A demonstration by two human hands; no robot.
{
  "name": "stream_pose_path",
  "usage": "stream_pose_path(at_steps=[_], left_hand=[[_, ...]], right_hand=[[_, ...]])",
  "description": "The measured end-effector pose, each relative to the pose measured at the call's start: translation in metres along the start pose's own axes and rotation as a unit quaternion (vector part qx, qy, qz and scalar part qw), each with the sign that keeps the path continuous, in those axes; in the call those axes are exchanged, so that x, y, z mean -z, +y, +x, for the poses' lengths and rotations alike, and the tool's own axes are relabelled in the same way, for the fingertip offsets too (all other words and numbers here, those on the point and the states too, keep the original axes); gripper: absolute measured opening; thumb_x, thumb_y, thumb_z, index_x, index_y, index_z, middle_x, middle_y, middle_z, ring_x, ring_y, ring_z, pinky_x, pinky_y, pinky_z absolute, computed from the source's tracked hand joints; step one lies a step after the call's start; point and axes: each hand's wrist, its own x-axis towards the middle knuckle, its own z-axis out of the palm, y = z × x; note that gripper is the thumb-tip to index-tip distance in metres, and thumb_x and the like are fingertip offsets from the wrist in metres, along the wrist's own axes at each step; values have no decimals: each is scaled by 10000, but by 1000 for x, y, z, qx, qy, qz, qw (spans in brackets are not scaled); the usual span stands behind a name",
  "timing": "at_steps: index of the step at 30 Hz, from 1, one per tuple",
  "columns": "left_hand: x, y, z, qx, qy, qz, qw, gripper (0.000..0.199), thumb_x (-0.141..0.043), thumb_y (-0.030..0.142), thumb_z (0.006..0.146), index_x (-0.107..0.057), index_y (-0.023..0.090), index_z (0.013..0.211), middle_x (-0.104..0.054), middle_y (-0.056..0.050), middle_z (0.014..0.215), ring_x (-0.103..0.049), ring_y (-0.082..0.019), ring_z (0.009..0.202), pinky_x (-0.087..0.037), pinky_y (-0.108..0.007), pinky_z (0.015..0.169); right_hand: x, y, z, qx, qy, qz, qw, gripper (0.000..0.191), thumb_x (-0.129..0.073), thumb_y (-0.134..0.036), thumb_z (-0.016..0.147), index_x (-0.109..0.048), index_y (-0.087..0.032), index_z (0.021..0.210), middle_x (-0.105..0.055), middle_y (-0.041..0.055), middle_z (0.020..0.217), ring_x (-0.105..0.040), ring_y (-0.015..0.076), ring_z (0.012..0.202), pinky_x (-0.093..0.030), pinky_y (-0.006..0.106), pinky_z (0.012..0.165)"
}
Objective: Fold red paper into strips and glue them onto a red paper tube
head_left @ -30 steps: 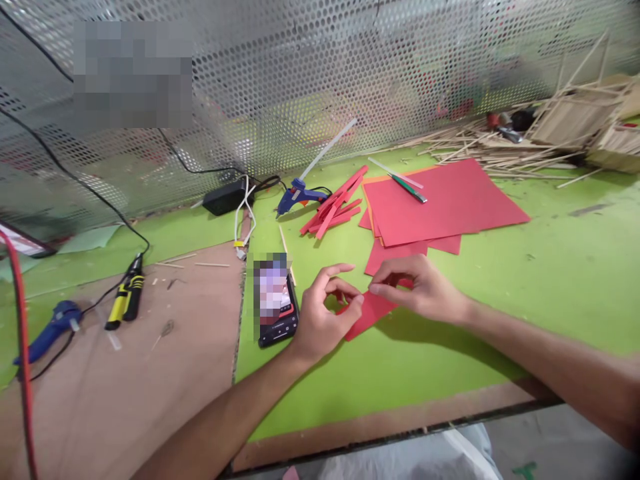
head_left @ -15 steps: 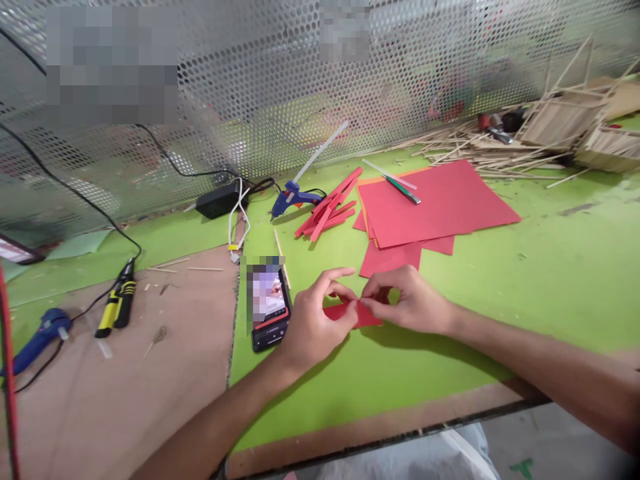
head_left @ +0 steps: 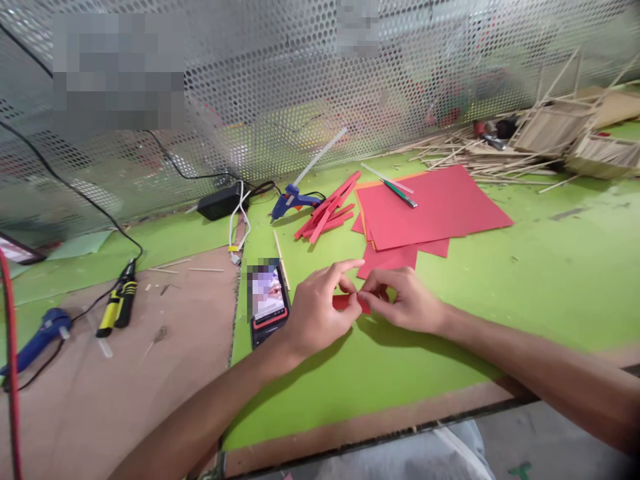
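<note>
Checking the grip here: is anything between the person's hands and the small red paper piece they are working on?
No. The left hand and right hand both pinch the red paper piece directly; the phone lies beside the left hand.

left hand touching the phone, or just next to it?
Apart. The head view shows green mat between the left hand and the phone; the hand pinches a small red paper piece instead.

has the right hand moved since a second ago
Yes. The right hand has drawn in toward the phone, closing on the left hand; the red paper showing between them is now smaller.
</note>
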Motion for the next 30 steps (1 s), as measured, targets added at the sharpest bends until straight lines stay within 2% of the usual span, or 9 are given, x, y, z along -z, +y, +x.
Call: stream_pose_path(at_steps=[3, 7, 10, 20, 26, 28, 30], left_hand=[[2, 0, 6, -21, 12, 18, 1000, 519, -650, 101, 865, -620, 260, 1359, -747, 28, 864, -729, -184, 855, -562, -315, 877], [11, -7, 10, 6, 14, 6, 1000, 482, -657, 111, 859, -642, 238, 1323, -711, 38, 809, -713, -161, 793, -572, -277, 822], [17, -15, 12, 21, 6, -9, 1000, 493, -671, 121, 858, -630, 230, 1337, -737, 32, 843, -719, -157, 803, -582, -271, 820], [29, -30, 21, 13, 4, 27, 1000, 469, -680, 93, 831, -641, 211, 1283, -753, 24, 841, -707, -160, 766, -571, -286, 802], [41, -52, 28, -25, 58, 130, 990, 479, -663, 61, 829, -658, 234, 1276, -745, 18, 864, -711, -188, 832, -566, -322, 851], [45, -52, 29, -25, 88, 141, 986, 488, -654, 54, 829, -661, 230, 1284, -739, 13, 869, -709, -191, 841, -572, -324, 858], [44, -45, 28, -28, 103, 111, 988, 457, -653, 82, 870, -654, 225, 1305, -753, 6, 907, -717, -182, 853, -581, -330, 891]], right_hand=[[3, 2, 1, 12, 18, -28, 999, 186, -635, -300, 984, -676, -204, 830, -708, 6, 681, -561, 119, 542, -420, 256, 543], [7, 4, 4, 17, 36, -46, 998, 206, -632, -316, 996, -652, -208, 822, -680, 3, 663, -540, 123, 535, -405, 263, 544], [8, 6, 5, 17, 34, -54, 998, 205, -630, -317, 996, -656, -211, 823, -686, 6, 663, -544, 127, 528, -397, 269, 537], [19, 9, 7, -10, 46, -77, 996, 211, -632, -333, 978, -674, -195, 824, -686, 6, 649, -548, 132, 521, -412, 278, 528], [24, 8, 8, -20, 57, -82, 995, 221, -638, -349, 973, -669, -200, 812, -703, 16, 669, -560, 140, 532, -421, 286, 530], [25, 7, 7, -23, 70, -85, 994, 222, -635, -348, 974, -665, -203, 808, -709, 17, 675, -566, 142, 538, -427, 286, 533], [24, 6, 6, -17, 73, -83, 994, 218, -641, -341, 970, -661, -207, 800, -700, 10, 654, -556, 139, 525, -421, 284, 524]])
